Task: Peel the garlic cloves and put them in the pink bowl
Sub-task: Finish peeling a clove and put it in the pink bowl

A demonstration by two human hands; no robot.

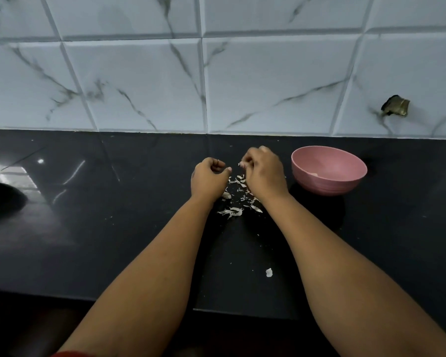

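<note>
Black counter; curled hands hide any clove above peels.

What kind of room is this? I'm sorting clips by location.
Most likely a home kitchen: a glossy black countertop runs along a wall of marble-look tiles, a pink bowl stands on it, and garlic skins lie scattered between the person's hands.

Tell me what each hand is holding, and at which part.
The right hand pinches something small and pale at its fingertips, likely a garlic clove. The left hand is curled; what it holds cannot be told.
</note>
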